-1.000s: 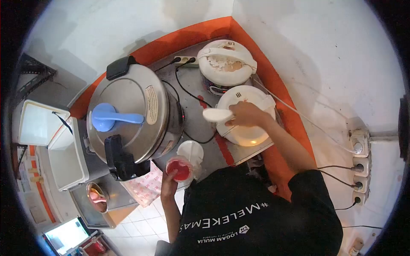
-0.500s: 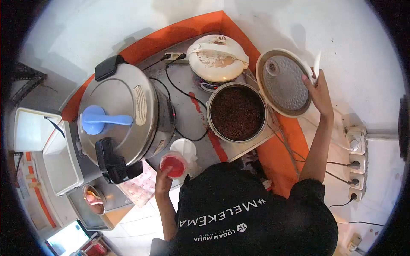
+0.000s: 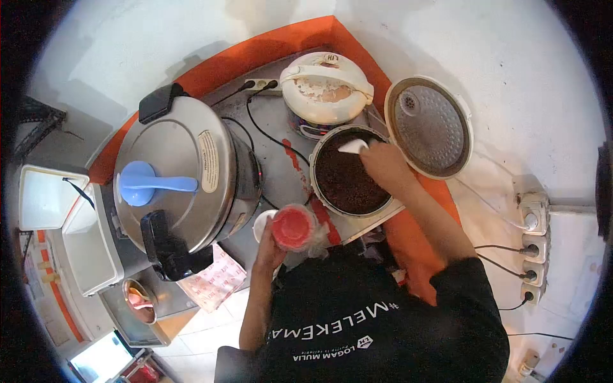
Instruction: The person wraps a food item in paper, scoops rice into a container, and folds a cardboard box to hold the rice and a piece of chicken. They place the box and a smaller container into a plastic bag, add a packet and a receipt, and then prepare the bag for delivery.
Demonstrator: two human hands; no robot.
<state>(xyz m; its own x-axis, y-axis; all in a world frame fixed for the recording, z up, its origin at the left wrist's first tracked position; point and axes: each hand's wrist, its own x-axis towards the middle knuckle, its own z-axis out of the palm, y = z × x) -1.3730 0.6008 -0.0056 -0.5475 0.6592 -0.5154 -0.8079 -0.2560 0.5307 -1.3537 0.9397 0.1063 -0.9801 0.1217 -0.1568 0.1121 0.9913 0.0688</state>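
Observation:
My left hand (image 3: 269, 252) is closed around a clear plastic cup (image 3: 313, 237) with something red in it, held over the counter's near edge. Just behind that hand stands a white cup (image 3: 260, 223), partly covered. My right hand (image 3: 385, 167) reaches over an open rice cooker pot (image 3: 315, 185) and is closed on a white scoop (image 3: 351, 147). Dark brown, grainy food (image 3: 348, 179) fills the pot. The cooker's lid (image 3: 434, 127) is tipped open to the right, its dimpled inner side showing.
A large steel cooker (image 3: 185, 210) with a blue ladle-like utensil (image 3: 143, 183) on its lid stands left. Behind the pot is a closed white rice cooker (image 3: 325, 89). Cables cross the counter (image 3: 274, 140). Sockets (image 3: 531, 242) line the right wall. Patterned paper (image 3: 214, 274) lies near the front edge.
My right hand has moved from the raised lid down and left to the pot, bringing the white scoop over the food. My left hand has shifted right with the red-filled cup.

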